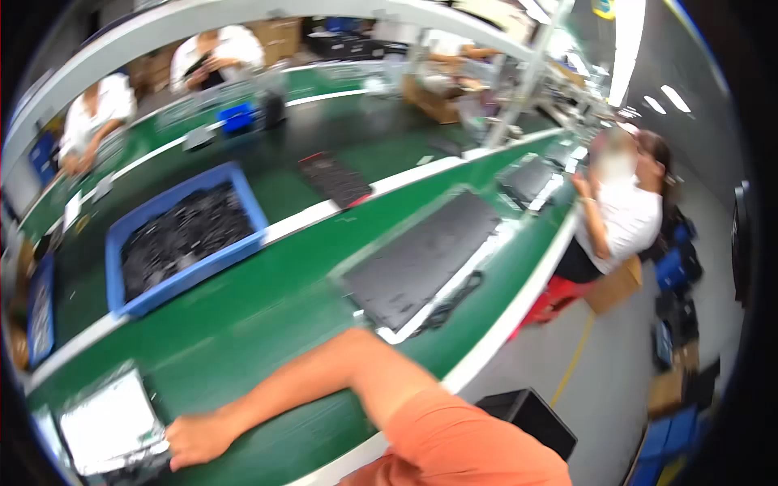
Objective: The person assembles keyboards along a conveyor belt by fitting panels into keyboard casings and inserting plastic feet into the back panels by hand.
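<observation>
My right hand [197, 440] reaches across from the lower right on a bare forearm below an orange sleeve. Its fingers are curled at the right edge of a flat white packet [112, 421], which seems to have clear wrap and a dark part along its lower side. Blur hides the fingertips. My left hand is out of view. Farther along the green bench lies a large dark flat panel [421, 255] on clear wrap, with a black cable [454, 304] beside it.
A blue bin [138, 304] of small black parts rests on the conveyor, near a dark red-edged panel [336, 180] and a small blue box [237, 117]. A co-worker in white [624, 211] stands to the right; others work across the line. A black bin [531, 421] sits below the bench.
</observation>
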Tool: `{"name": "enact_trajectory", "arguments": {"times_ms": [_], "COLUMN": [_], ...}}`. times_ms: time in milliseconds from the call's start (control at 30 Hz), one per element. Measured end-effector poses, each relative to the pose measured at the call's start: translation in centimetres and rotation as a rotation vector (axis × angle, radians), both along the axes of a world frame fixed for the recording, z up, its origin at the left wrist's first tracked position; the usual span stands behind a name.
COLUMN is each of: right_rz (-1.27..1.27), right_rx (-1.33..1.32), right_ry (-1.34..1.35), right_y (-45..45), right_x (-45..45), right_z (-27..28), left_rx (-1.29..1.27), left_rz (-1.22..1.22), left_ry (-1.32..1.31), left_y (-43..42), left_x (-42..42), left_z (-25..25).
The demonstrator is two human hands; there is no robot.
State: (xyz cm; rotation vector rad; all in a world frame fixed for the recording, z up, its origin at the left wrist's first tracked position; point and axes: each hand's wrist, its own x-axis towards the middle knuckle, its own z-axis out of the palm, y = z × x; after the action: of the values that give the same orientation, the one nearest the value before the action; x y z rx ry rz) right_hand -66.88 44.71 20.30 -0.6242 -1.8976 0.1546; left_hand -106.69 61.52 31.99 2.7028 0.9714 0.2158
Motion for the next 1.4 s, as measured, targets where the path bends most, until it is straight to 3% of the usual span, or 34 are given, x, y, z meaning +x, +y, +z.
{"name": "enact_trajectory", "arguments": {"times_ms": [33, 67, 133, 167, 233, 367, 467, 600, 800, 933, 967, 1033, 1100, 1133, 1267, 1400], "right_rz": [0.166, 0.225, 0.075, -0.028, -0.092, -0.062, -0.022, 0.037, -0.047, 0.166, 0.158, -0.03, -0.225, -0.235, -0.692, -0.709], "right_rx": [-0.282, -0.303, -0.349, -0.458, -0.567, -0.737, -0.794, -0.524, -0.864, -1.059, -1.061, -1.103, -1.092, -1.09, -0.566, -0.593], "right_ry": [0.21, 0.253, 0.255, 0.064, 0.243, 0.061, -0.084, -0.529, -0.925, -0.333, -0.337, 0.142, 0.628, 0.628, -0.243, -0.399], "right_y": [-1.1, -0.9, -0.9, -0.3, 0.3, 1.3, 2.2, 3.1, 3.8, 3.0, 2.6, 1.0, -0.9, -1.6, -2.9, -4.1], "right_x": [0.8, 1.4, 2.5, 3.6, 3.9, 5.4, 4.6, 1.9, 2.0, 6.4, 6.6, 6.8, 6.8, 6.5, 3.8, 3.9], "right_z": [1.5, 2.3, 2.9, 2.2, 3.3, 7.3, 7.1, 6.8, 8.6, 8.5, 8.5, 8.8, 8.8, 8.4, 5.6, 5.2], "left_rx": [0.233, 0.335, 0.501, 0.555, 0.615, 0.772, 0.836, 0.903, 0.745, 0.574, 0.502, 0.427, 0.148, 0.145, -0.13, -0.039], "left_rz": [-0.068, 0.05, 0.295, 0.256, 0.212, 0.098, 0.084, 0.02, -0.053, -0.059, -0.053, -0.047, 0.122, 0.116, 0.083, -0.02], "left_ry": [-0.004, -0.099, -0.313, -0.369, -0.481, -0.599, -0.597, -0.554, -0.578, -0.511, -0.479, -0.458, -0.388, -0.394, -0.119, -0.08], "left_y": [0.8, -0.7, -3.9, -4.8, -6.4, -7.6, -7.8, -7.5, -4.5, 0.5, 2.0, 4.2, 5.2, 5.7, 7.8, 8.2], "left_x": [-2.6, -1.4, 0.7, 2.2, 4.6, 6.9, 7.6, 8.7, 9.6, 11.4, 11.7, 12.9, 15.1, 15.8, 18.5, 19.1], "left_z": [-2.8, -4.2, -7.1, -6.2, -4.3, -2.0, -1.4, -0.8, 1.0, 1.7, 1.3, 0.6, 0.2, -0.2, -2.2, -4.2]}}
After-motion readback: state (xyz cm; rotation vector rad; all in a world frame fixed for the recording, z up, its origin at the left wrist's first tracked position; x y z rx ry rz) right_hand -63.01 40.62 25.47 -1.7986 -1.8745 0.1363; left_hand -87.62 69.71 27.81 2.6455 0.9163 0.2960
